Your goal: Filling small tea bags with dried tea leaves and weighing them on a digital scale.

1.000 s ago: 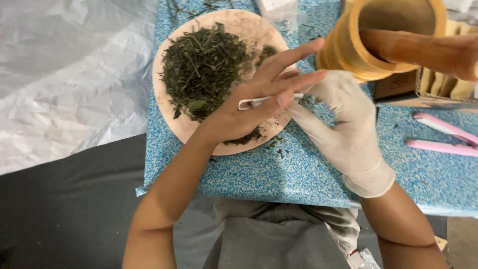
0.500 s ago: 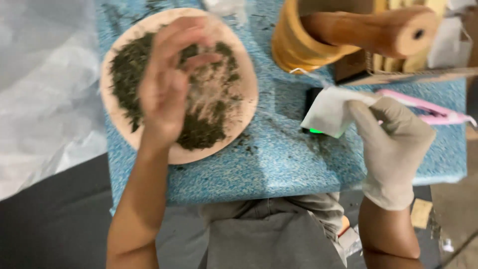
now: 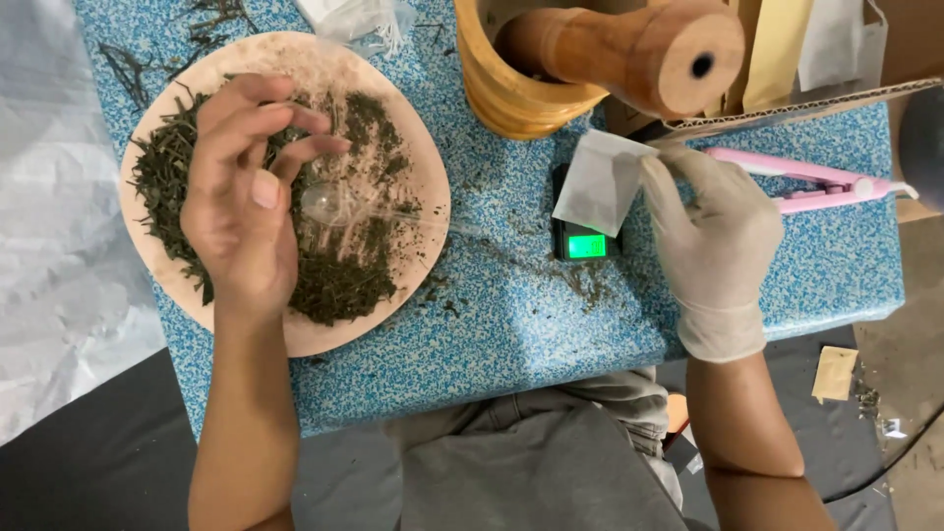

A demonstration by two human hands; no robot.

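Observation:
My bare left hand (image 3: 241, 211) hovers over a round pinkish plate (image 3: 413, 147) of dried green herbs (image 3: 334, 280), its fingers curled and apart. A clear plastic spoon (image 3: 329, 205) lies on the plate just under the fingertips; I cannot see a grip on it. My gloved right hand (image 3: 713, 246) pinches a small white paper bag (image 3: 600, 182) by its edge. It holds the bag above a small black digital scale (image 3: 580, 241) with a lit green display.
A wooden mortar (image 3: 511, 93) with a thick wooden pestle (image 3: 639, 49) stands at the back of the blue speckled table (image 3: 492, 324). A pink clamp-shaped tool (image 3: 816, 177) lies at the right, and cardboard and paper packets behind it. Herb crumbs are scattered around the scale.
My left hand moved from the gloved hand to the plate and now has its fingers curled over the spoon. My right hand carried the white bag left to above the scale.

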